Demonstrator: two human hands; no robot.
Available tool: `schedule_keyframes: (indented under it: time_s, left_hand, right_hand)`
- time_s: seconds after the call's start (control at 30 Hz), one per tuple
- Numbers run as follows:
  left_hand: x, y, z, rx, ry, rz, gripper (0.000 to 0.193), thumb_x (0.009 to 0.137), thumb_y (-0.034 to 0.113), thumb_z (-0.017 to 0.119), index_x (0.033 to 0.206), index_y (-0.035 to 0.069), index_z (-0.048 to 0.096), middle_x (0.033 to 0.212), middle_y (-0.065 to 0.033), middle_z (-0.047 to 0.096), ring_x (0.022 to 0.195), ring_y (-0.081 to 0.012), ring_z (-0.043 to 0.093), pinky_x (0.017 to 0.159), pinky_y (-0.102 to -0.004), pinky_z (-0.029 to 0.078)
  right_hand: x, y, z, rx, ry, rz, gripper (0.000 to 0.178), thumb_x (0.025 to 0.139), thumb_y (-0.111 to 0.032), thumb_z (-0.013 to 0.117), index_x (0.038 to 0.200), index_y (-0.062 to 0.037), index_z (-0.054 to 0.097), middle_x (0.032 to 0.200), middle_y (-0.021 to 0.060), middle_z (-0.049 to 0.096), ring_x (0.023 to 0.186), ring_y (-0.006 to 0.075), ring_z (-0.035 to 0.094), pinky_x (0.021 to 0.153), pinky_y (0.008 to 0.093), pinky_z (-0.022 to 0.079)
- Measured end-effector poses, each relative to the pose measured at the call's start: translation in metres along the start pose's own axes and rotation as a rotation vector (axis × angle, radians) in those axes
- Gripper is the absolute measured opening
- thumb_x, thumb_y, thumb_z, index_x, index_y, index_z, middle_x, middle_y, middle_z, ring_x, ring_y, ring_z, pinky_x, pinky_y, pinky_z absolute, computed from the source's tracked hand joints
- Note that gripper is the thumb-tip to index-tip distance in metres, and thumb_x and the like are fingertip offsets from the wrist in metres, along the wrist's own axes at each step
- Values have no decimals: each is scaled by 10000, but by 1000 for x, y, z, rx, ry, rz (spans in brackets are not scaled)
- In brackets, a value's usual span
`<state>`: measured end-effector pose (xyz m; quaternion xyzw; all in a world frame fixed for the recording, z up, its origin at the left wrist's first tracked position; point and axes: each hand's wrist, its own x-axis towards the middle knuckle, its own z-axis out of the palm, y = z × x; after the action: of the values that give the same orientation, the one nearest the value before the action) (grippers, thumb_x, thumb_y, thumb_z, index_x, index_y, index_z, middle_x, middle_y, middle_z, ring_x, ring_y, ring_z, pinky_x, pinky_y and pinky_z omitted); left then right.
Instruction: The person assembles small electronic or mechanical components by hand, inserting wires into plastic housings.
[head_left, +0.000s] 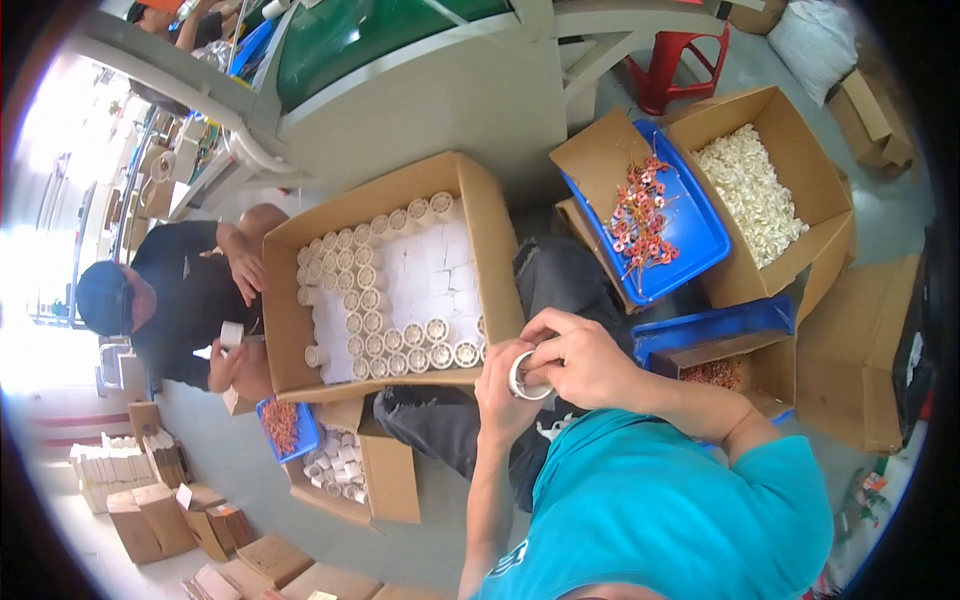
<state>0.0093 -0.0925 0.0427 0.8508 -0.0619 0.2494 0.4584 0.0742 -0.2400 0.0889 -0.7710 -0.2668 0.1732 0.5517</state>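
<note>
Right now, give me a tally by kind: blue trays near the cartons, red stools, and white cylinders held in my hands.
Blue trays: 3
Red stool: 1
White cylinder, between left hand and right hand: 1
Total: 5

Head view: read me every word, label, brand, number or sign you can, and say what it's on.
Nothing is legible.
Teal shirt: white print, too small to read.
Co-worker's black shirt: tiny pale mark, too blurred to read.
Held white cylinder: no print visible.
</note>
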Motion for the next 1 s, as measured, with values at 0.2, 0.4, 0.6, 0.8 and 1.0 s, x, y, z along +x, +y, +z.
schedule_keyframes:
  time_s: [0.2, 0.4, 0.6, 0.8, 1.0]
  left_hand:
    - [23, -34, -17, -88, -68, -206, 565, 610, 80, 888, 1072, 25, 568, 1108, -171, 591, 1033, -322, 592, 888, -402, 486]
    - [148, -89, -76, 251, 58, 43, 593, 668, 138, 882, 1167, 25, 582, 1076, -125, 610, 999, -266, 588, 871, -370, 473]
    - [320, -138, -99, 218, 271, 137, 622, 751, 206, 832, 1275, 12, 557, 1123, -151, 632, 988, -270, 621, 850, -348, 484]
    - [454, -174, -101, 588, 638, 149, 679, 766, 374, 809, 1299, 37, 558, 1134, -149, 591, 1045, -350, 584, 900, -441, 465]
    - [463, -205, -94, 862, 615, -69, 823, 767, 426, 789, 1405, 44, 435, 1324, -208, 492, 1213, -371, 489, 988, -514, 402]
  right_hand:
    - [10, 25, -20, 200, 97, -41, 260, 809, -110, 752, 1061, -50, 730, 1087, 122, 649, 868, 217, 657, 761, 311, 527]
    - [8, 142, -102, -281, 597, 262, 218, 805, -83, 728, 1005, 4, 727, 951, 180, 681, 871, 271, 674, 793, 338, 534]
    - [-25, 243, -124, -683, 658, 437, 202, 794, -80, 704, 986, -25, 735, 921, 234, 639, 872, 405, 633, 799, 455, 508]
    - [-38, 249, -108, -608, 599, 487, 244, 722, -58, 767, 963, -30, 733, 898, 222, 632, 858, 406, 630, 768, 465, 512]
    - [-41, 231, -102, -679, 581, 482, 292, 665, -51, 815, 948, -47, 742, 876, 177, 629, 829, 355, 645, 742, 433, 518]
